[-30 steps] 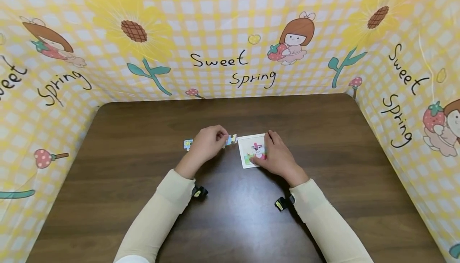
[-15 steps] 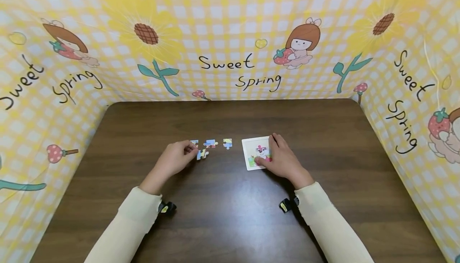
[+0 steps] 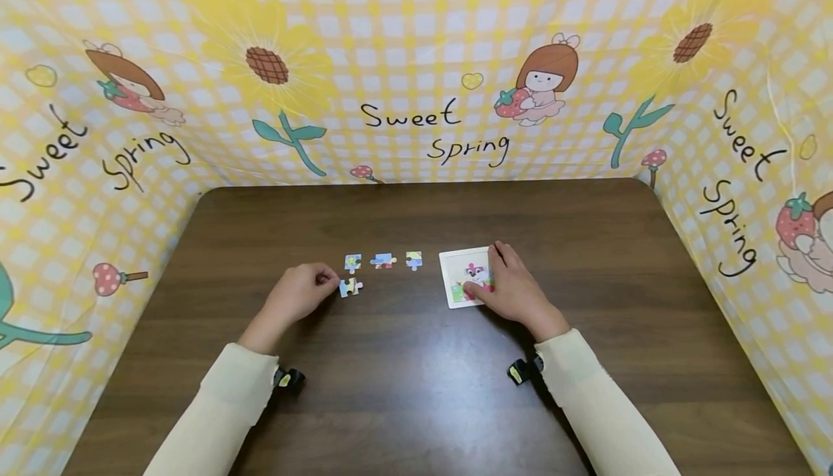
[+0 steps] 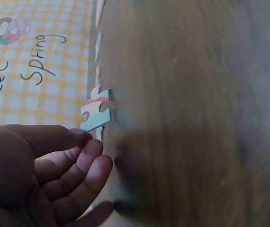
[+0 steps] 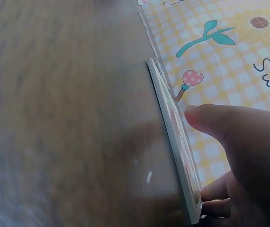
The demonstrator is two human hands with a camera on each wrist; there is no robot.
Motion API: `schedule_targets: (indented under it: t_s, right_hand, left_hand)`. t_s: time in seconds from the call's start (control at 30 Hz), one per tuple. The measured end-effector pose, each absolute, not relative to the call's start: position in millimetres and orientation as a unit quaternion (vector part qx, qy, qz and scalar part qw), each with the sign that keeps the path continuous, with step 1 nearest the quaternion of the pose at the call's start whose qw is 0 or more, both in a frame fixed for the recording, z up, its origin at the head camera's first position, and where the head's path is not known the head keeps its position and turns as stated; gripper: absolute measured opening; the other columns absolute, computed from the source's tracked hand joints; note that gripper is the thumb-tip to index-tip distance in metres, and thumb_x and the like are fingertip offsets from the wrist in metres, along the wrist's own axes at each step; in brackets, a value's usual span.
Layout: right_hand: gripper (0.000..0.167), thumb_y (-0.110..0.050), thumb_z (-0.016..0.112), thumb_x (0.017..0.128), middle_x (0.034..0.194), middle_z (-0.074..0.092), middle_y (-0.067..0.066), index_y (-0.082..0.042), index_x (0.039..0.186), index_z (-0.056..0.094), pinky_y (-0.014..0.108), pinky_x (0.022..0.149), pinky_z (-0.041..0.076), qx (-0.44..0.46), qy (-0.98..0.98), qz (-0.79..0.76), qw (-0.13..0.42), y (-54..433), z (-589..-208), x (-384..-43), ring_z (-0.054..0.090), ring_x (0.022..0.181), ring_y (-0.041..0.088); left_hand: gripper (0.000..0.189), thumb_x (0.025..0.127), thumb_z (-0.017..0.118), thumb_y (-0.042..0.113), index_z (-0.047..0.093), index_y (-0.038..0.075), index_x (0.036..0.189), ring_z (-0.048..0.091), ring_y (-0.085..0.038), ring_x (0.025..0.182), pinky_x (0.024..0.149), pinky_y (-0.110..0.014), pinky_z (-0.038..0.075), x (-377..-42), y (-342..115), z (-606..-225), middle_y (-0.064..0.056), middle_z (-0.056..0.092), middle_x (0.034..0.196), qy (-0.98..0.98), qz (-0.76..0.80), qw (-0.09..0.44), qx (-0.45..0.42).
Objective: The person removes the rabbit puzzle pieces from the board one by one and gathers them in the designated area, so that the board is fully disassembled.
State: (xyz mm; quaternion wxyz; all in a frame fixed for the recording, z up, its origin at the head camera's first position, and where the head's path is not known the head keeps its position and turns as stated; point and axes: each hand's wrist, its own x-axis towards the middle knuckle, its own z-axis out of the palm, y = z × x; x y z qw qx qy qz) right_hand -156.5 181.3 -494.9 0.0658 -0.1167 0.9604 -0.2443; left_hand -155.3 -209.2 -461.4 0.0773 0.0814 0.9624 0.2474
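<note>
Left hand [image 3: 296, 294] and the jigsaw piece [image 3: 350, 288] it pinches have shifted left, just nearside of the leftmost loose piece [image 3: 353, 262]; long axis left-right, knob pointing right. Curled right hand [image 3: 518, 291] grips the puzzle board [image 3: 459, 268].

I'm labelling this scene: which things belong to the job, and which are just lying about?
Job:
puzzle piece pinched by the left hand
three other pieces in a row
picture board touched by the right hand

Just around:
table
checked cloth
black wrist devices
</note>
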Motion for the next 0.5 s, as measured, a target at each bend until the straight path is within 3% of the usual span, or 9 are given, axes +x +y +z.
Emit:
schedule_targets:
  t_s: [0.23, 0.5]
  right_hand:
    - [0.097, -0.06, 0.059, 0.088, 0.158, 0.018, 0.019, 0.002, 0.152, 0.023, 0.05, 0.113, 0.023, -0.123, 0.96, -0.242, 0.062, 181.3, -498.0, -157.8, 0.013, 0.146, 0.034]
    - [0.095, -0.06, 0.059, 0.089, 0.158, 0.019, 0.019, 0.002, 0.152, 0.024, 0.049, 0.113, 0.024, -0.124, 0.96, -0.244, 0.058, 182.6, -496.6, -158.1, 0.014, 0.146, 0.033]
  left_hand:
    - [0.019, 0.096, 0.061, 0.025, 0.072, 0.01, 0.098, 0.059, -0.017, 0.077, 0.074, -0.041, 0.05, -159.0, -213.3, -459.1, -0.001, 0.068, 0.088, 0.968, 0.207, 0.105, 0.098]
    - [0.016, 0.096, 0.061, 0.025, 0.07, 0.012, 0.098, 0.056, -0.015, 0.069, 0.066, -0.038, 0.048, -161.9, -209.0, -458.2, 0.002, 0.065, 0.083, 0.972, 0.178, 0.115, 0.096]
